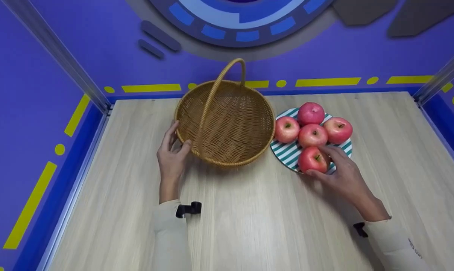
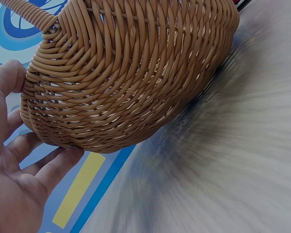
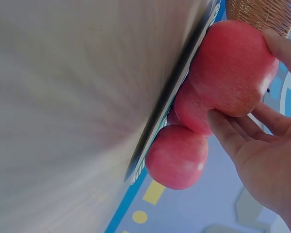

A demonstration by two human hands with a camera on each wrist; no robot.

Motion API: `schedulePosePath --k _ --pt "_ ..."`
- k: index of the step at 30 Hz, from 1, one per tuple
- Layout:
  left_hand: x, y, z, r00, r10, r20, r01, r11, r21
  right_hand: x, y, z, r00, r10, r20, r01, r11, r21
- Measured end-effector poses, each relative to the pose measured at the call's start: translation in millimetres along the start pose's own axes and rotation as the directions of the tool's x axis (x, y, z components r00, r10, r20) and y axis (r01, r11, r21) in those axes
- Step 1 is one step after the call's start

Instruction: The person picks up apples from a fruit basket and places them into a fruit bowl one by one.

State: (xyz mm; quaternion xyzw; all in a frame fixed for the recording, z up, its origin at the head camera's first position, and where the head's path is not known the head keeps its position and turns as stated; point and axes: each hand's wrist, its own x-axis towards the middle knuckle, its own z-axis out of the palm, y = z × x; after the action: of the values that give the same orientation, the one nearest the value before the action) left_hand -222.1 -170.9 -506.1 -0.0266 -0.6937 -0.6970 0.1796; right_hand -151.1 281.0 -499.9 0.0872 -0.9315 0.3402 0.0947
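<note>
A wicker basket (image 1: 227, 164) with a tall arched handle (image 1: 219, 81) stands at the back middle of the table. My left hand (image 1: 171, 158) holds it by its left side; in the left wrist view the thumb is at the rim and the fingers bend against the woven wall. To the right, a green-and-white striped plate (image 1: 285, 160) carries several red apples. With my right hand (image 1: 343, 177) I grip the nearest apple (image 1: 310, 160), thumb and fingers on opposite sides. In the right wrist view that apple (image 3: 233, 68) sits close to the others on the plate.
Behind the held apple are a middle apple (image 1: 312, 135), a left one (image 1: 287, 130), a right one (image 1: 338, 130) and a back one (image 1: 311, 113). Purple panels (image 1: 144, 71) wall the pale wooden table (image 1: 245, 222) at the back and sides.
</note>
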Motion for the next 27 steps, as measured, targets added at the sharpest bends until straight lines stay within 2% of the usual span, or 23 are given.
schedulePosePath --k 17,27 --pt "0.4 -0.6 0.5 1.0 0.003 -0.017 -0.003 1.0 -0.01 4.8 2.8 -3.7 0.999 0.012 0.044 -0.013 1.0 0.02" --pt "-1.4 -2.4 -0.4 0.999 -0.017 -0.046 0.021 0.996 0.09 5.5 1.3 -7.7 1.0 -0.002 0.021 0.002 1.0 0.015"
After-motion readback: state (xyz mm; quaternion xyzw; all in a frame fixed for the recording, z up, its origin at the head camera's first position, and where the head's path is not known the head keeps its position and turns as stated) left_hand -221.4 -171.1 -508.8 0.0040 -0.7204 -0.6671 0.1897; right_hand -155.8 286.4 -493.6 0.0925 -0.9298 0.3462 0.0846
